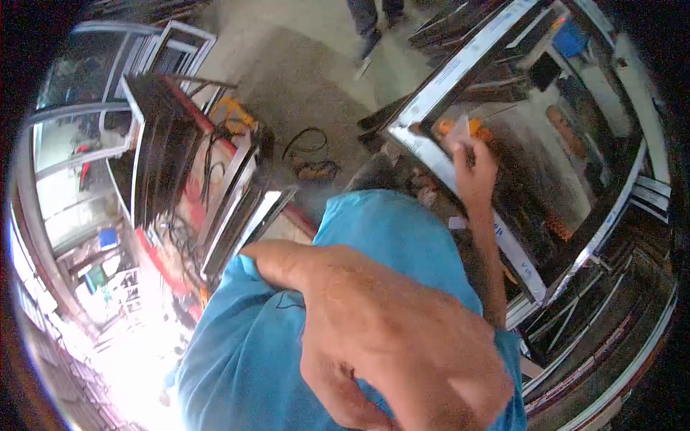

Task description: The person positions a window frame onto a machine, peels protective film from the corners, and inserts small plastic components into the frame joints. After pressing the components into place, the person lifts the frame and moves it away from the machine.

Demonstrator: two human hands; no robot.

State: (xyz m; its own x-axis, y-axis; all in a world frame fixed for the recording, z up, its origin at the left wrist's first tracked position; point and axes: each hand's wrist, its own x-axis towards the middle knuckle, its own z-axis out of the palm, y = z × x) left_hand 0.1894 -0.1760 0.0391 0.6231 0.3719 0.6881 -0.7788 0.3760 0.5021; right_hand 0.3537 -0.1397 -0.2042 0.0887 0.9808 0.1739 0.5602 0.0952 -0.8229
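Note:
My right hand reaches out over the edge of a framed glass panel. Its thumb and fingers pinch a small, thin, pale triangular piece, partly see-through, held up before the glass. Very near the camera, my left hand looms large in front of my blue shirt. Its back faces me, its fingers bend downward, and its fingertips run out of the picture at the bottom, so whether it holds anything I cannot tell.
Stacked dark frames lean at the left by a red-edged bench. A coiled cable lies on the floor beside a yellowish tool. Metal profiles fill a rack at lower right. Another person's legs show at the top.

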